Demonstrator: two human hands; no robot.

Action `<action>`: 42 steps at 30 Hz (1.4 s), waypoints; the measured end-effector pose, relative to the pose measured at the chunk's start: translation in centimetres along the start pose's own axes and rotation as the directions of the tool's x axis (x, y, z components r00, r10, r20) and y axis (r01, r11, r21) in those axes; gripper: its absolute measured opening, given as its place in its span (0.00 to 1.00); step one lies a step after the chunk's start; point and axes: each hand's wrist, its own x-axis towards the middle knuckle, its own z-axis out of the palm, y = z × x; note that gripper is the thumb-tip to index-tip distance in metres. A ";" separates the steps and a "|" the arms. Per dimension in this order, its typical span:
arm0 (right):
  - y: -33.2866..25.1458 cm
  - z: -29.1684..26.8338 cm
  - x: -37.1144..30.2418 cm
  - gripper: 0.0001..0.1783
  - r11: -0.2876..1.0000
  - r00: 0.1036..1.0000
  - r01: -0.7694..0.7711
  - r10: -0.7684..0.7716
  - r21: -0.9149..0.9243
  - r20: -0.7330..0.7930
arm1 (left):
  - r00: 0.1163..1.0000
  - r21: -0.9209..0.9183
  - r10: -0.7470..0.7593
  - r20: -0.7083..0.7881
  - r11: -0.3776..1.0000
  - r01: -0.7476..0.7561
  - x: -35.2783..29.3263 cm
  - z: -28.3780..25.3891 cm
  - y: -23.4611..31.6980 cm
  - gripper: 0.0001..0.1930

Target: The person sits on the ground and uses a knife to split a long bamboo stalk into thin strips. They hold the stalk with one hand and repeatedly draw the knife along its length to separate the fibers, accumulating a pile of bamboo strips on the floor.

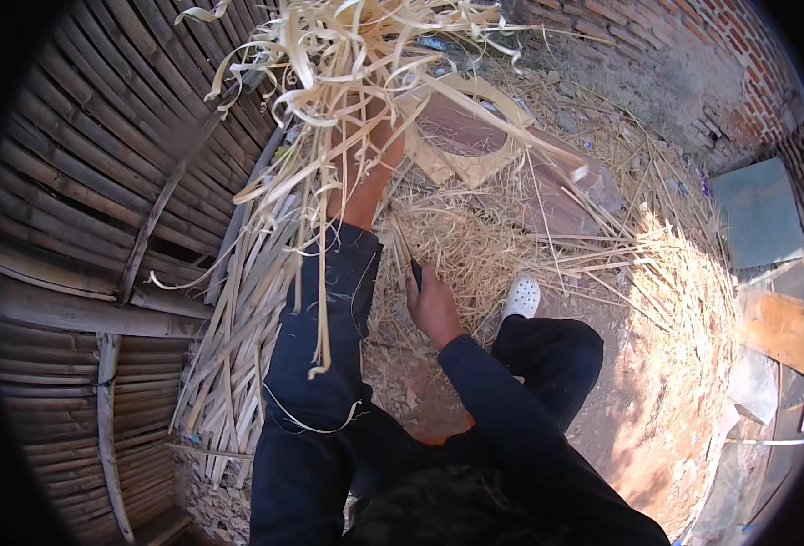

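My left arm reaches forward. A large, tangled bunch of pale, curled bamboo shavings is up at its far end, draping over the forearm and hiding the fingers of my left hand. Strands hang down along the dark sleeve. My right hand, lower and near the middle, is closed round the dark handle of a knife. Its thin blade points away from me, toward the shavings on the ground. Long split bamboo strips lie in a pile left of my left sleeve.
A slatted bamboo wall stands close on the left, a brick wall at the far right. Beyond my hands lies a board with a round hole. Shavings litter the dirt around my white shoe. Flat boards lean at right.
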 end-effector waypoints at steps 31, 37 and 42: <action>-6.0 -4.0 3.5 0.15 0.658 0.804 -0.550 0.251 0.514 0.539 | 0.977 -0.397 -0.206 -0.058 0.903 0.167 2.9 -3.5 0.0 0.18; 4.3 4.7 -1.1 0.14 0.993 0.999 -0.039 0.038 -0.110 -0.007 | 0.979 -0.374 -0.186 0.087 0.905 0.205 2.3 -2.4 -2.9 0.08; 12.1 4.9 -0.5 0.13 0.893 0.814 -0.449 0.428 -0.042 0.393 | 0.973 -0.413 -0.205 0.103 0.881 0.229 2.0 -1.6 -4.6 0.21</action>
